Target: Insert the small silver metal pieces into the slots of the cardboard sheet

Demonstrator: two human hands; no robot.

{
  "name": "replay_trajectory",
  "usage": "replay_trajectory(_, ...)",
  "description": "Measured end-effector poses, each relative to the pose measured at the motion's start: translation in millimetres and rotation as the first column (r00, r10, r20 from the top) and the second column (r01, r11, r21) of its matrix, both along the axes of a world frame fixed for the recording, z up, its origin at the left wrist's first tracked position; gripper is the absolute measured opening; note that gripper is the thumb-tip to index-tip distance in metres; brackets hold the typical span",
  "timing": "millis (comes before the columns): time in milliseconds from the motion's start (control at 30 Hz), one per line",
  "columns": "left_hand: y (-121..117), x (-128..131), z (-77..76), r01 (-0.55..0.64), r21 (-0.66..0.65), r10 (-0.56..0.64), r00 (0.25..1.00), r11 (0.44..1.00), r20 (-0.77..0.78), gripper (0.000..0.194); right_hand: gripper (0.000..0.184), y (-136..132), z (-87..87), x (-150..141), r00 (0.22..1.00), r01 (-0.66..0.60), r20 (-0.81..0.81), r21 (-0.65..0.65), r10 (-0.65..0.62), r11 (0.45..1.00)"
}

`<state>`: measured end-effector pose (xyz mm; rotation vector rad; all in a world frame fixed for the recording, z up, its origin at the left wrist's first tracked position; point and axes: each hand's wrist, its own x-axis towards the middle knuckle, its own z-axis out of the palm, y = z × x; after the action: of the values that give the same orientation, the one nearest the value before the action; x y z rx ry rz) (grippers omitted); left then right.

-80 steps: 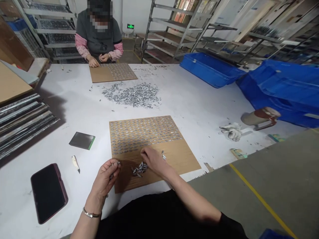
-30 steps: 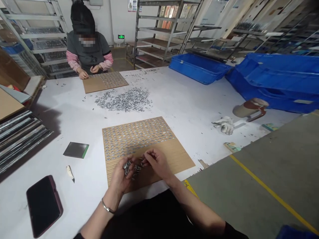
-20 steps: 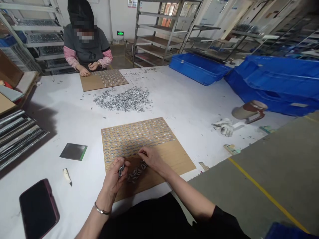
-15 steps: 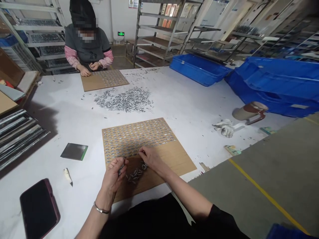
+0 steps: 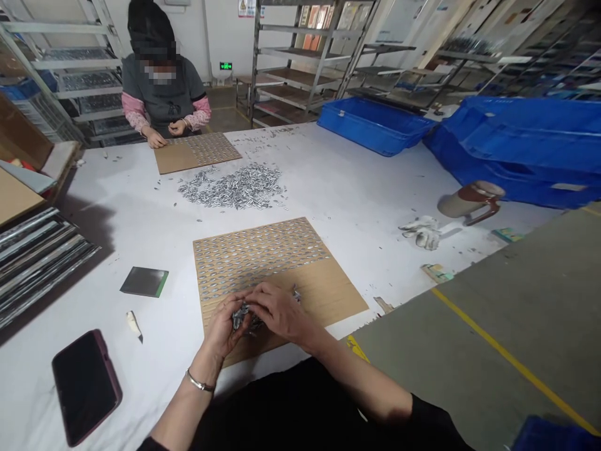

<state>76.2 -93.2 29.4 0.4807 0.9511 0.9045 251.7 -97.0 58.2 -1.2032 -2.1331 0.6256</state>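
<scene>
While the left hand (image 5: 224,329) is cupping a clump of small metal pieces (image 5: 241,315) over the slotted board (image 5: 323,294), the right hand (image 5: 277,311) is pinching among them; they look light, hard and slippery, best nipped at their narrow sides

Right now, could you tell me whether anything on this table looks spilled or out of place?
Yes. A mug lies tipped on its side near the blue bins, beside crumpled gloves. Small metal pieces sit in a loose heap, with strays scattered across the table.
</scene>
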Motion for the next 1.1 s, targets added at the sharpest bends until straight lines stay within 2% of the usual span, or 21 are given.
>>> replay_trajectory(100,-4,5,-1.8,0.069,0.004,-0.069,0.998,0.998,-0.015,0.035,0.019,-11,1.1,-3,0.994,0.003,0.106,0.042,-0.008,0.999)
replay_trajectory(200,-5,7,-4.4,0.123,0.020,-0.123,0.992,0.992,0.001,0.027,0.016,-15,-4.7,3,0.995,0.039,0.093,0.039,-0.043,0.998)
replay_trajectory(300,-5,7,-6.3,0.157,0.009,-0.157,0.987,0.988,0.017,0.025,0.015,-8,-13.1,20,0.983,0.185,0.015,-0.084,-0.184,0.979)
replay_trajectory(400,-3,7,-5.2,0.165,-0.011,-0.165,0.986,0.986,0.017,0.033,0.019,13,-21.7,39,0.944,0.330,0.071,-0.183,-0.322,0.926)
replay_trajectory(533,-1,7,-2.3,0.122,-0.011,-0.121,0.993,0.993,0.007,0.034,0.023,41,-33.3,48,0.929,0.341,0.207,-0.155,-0.307,0.927)
replay_trajectory(667,1,4,-2.2,0.108,0.020,-0.107,0.994,0.994,-0.013,0.033,0.021,52,-40.2,46,0.892,0.383,0.324,-0.166,-0.316,0.909)
replay_trajectory(800,3,1,-2.9,0.100,0.020,-0.100,0.995,0.995,-0.023,0.034,0.022,54,-39.7,45,0.897,0.359,0.335,-0.169,-0.289,0.918)
replay_trajectory(967,3,1,-4.2,0.084,0.019,-0.084,0.995,0.996,0.045,0.033,0.022,56,-39.3,44,0.881,0.371,0.366,-0.144,-0.299,0.917)
replay_trajectory(1100,4,3,-5.4,0.059,0.053,-0.061,0.997,0.997,0.043,0.037,0.011,50,-32.7,43,0.865,0.453,0.295,-0.107,-0.406,0.885)
